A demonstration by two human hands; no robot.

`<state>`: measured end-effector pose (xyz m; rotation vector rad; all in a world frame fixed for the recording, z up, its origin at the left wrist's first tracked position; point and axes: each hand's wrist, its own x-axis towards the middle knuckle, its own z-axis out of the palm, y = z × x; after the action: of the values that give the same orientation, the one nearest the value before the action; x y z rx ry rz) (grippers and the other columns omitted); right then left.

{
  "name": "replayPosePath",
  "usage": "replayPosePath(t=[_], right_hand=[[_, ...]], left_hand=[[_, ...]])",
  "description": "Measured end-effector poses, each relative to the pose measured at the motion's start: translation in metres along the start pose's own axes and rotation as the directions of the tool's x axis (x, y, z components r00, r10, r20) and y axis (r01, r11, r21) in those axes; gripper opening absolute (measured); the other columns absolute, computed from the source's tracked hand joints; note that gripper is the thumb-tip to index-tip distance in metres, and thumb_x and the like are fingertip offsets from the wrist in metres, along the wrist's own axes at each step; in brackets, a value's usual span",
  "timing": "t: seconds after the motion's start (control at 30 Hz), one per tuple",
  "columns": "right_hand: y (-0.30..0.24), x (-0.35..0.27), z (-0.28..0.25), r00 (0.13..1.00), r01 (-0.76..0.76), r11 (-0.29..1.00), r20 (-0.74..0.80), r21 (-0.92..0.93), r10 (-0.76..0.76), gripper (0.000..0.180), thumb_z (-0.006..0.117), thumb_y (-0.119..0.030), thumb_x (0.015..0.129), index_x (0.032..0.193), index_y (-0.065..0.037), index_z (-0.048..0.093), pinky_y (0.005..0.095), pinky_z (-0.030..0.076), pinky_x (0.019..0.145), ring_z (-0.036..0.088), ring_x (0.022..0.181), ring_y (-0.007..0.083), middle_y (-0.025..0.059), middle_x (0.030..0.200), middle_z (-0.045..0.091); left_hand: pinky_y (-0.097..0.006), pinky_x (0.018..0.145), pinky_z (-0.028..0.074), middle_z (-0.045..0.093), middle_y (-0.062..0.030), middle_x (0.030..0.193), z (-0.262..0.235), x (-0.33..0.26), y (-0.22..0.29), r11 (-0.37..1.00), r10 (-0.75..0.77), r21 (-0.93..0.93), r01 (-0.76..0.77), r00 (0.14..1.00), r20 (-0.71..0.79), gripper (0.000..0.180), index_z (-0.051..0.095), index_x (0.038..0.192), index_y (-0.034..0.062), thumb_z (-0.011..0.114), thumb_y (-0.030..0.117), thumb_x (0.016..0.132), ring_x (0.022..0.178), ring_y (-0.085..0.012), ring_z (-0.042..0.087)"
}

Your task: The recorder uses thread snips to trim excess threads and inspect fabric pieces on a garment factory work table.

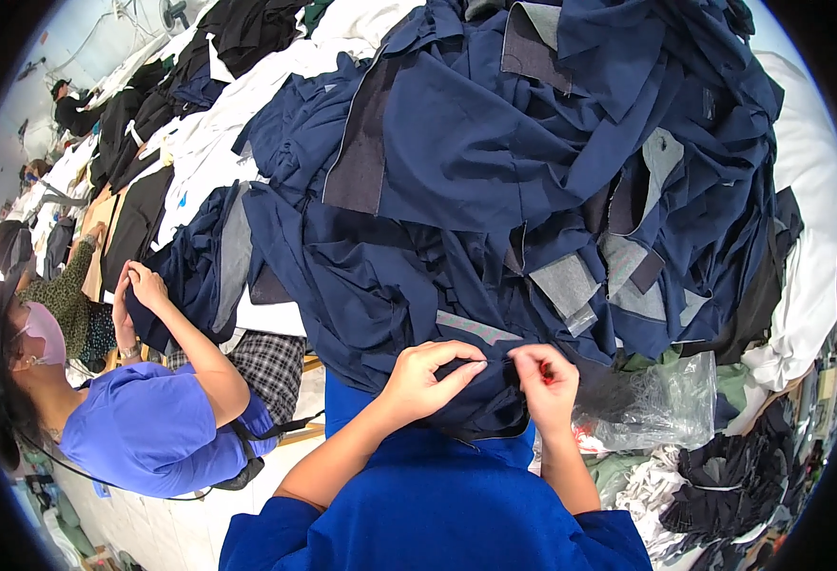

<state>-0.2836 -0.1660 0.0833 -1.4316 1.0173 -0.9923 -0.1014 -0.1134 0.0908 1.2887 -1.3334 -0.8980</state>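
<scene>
A navy garment [480, 414] with a grey inner strip hangs off the near edge of the heap in front of my body. My left hand [428, 381] is closed, thumb and forefinger pinched at the garment's dark edge. Close by on the right, my right hand [547, 385] has its fingers curled inward. Something small and red [547, 370] shows within that grip, mostly covered by the fingers, so its kind is unclear. The two sets of fingertips are a short gap apart over the cloth.
A big heap of navy garments [457, 143] rises ahead. Clear plastic bags [661, 404] lie right of my right hand, above bundled dark cloth [723, 485]. At left, a co-worker in a purple top [147, 419] handles navy cloth. White cloth [219, 143] covers the far table.
</scene>
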Motion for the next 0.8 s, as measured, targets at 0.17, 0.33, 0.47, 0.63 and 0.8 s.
replayPosePath(t=[0.17,0.33,0.47,0.63,0.8], right_hand=[[0.008,0.003,-0.011,0.992,0.099,0.985,-0.095,0.138,-0.086,0.027,0.041,-0.016,0.098,0.124,-0.008,0.038,0.018,0.032,0.055,0.037,0.06,0.005,0.0006,0.078,0.044],[-0.013,-0.014,-0.012,0.978,-0.124,0.987,0.181,0.101,0.104,0.019,0.04,-0.017,0.098,0.114,-0.006,0.042,0.0187,0.033,0.056,0.04,0.061,0.006,0.0037,0.081,0.049],[-0.01,-0.019,-0.012,0.96,-0.2,0.978,0.21,0.059,0.184,0.017,0.061,-0.005,0.088,0.103,0.0,0.053,0.0163,0.039,0.064,0.051,0.072,0.003,0.0001,0.082,0.06],[-0.01,-0.016,-0.01,0.961,-0.23,0.964,0.19,0.134,0.202,0.017,0.059,-0.007,0.09,0.105,0.0,0.052,0.0178,0.041,0.065,0.052,0.071,0.0041,0.0013,0.082,0.06],[-0.015,-0.012,-0.009,0.958,-0.23,0.965,0.204,0.129,0.201,0.016,0.057,-0.009,0.091,0.104,-0.001,0.053,0.0181,0.039,0.061,0.051,0.067,0.0044,0.0011,0.078,0.058]], left_hand=[[-0.03,0.07,0.049,0.069,-0.0094,0.087,0.001,-0.002,-0.002,0.996,0.014,0.087,-0.007,0.997,-0.078,0.01,0.068,0.087,0.0037,0.068,0.009,0.079,0.077,-0.0226,0.066],[-0.03,0.07,0.048,0.07,-0.0087,0.086,0.002,0.001,-0.001,0.977,0.108,0.198,-0.081,0.986,-0.127,0.011,0.069,0.087,0.0048,0.07,0.008,0.077,0.076,-0.0225,0.066],[-0.03,0.069,0.047,0.069,-0.0081,0.082,0.005,0.006,0.004,0.974,0.131,0.203,-0.104,0.983,-0.126,0.011,0.069,0.086,0.0053,0.07,0.007,0.076,0.073,-0.0219,0.066],[-0.029,0.064,0.044,0.066,-0.0051,0.071,0.007,0.009,0.006,0.933,0.264,0.277,-0.229,0.96,-0.097,0.011,0.07,0.085,0.0073,0.07,0.006,0.074,0.064,-0.0186,0.062],[-0.029,0.063,0.043,0.062,-0.0027,0.066,0.006,0.006,0.006,0.907,0.297,0.329,-0.261,0.953,-0.061,0.013,0.071,0.085,0.0088,0.071,0.006,0.072,0.06,-0.0171,0.059]])
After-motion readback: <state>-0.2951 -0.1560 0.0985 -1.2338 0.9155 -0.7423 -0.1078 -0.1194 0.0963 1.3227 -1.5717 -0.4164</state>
